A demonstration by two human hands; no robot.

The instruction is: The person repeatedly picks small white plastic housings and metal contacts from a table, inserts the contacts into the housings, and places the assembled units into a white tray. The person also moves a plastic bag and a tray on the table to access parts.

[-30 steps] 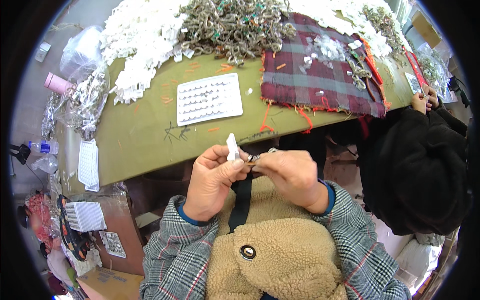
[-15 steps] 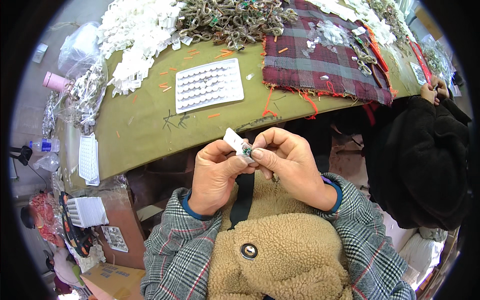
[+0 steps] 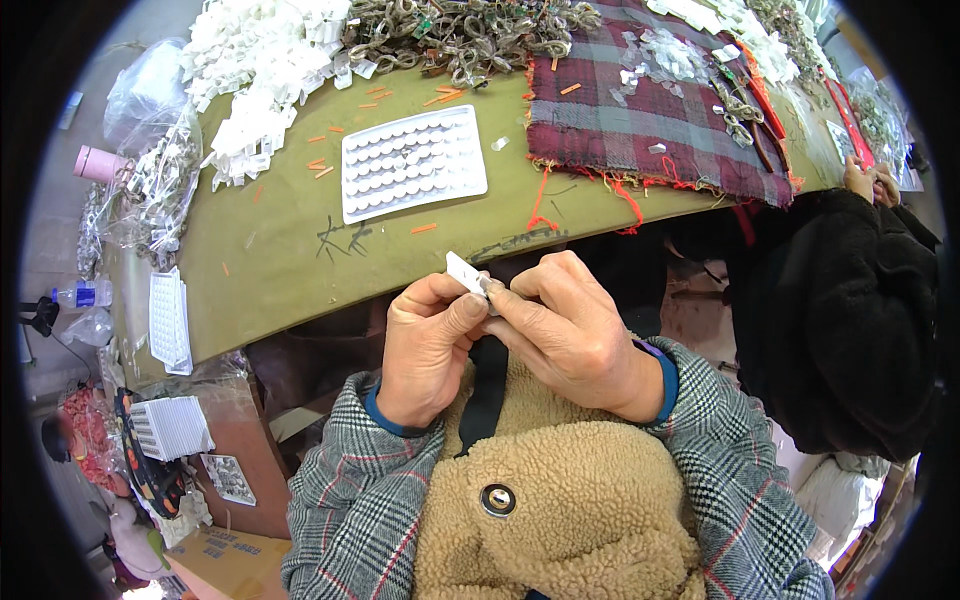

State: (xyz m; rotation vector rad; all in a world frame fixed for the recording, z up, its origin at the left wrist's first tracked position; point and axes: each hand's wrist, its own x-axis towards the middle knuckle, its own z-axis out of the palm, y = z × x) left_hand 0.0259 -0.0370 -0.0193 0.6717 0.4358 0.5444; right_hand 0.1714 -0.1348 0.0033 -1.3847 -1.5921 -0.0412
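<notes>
A small white plastic casing (image 3: 463, 269) is held up in front of my chest, just off the table's near edge. My left hand (image 3: 424, 345) is closed, pinching it between thumb and fingers. From the other side my right hand (image 3: 575, 325) is closed too, its thumb and fingertips pressed onto the casing's lower end. Those fingertips cover whatever lies inside that end. Beyond my hands, on the green table, lies a white tray (image 3: 415, 203) with rows of round white pieces.
White plastic pieces (image 3: 260, 60) and coiled cables (image 3: 460, 42) are heaped at the back. A plaid cloth (image 3: 590, 130) with clear bits and red-handled tools (image 3: 762, 110) lies to the right. Orange strips (image 3: 424, 228) are scattered about. At far right sits a person in black (image 3: 820, 320).
My right thumb and fingers have moved left and over the casing's lower end, covering the green circuit board that showed there. The casing has tilted slightly. The view has shifted a little.
</notes>
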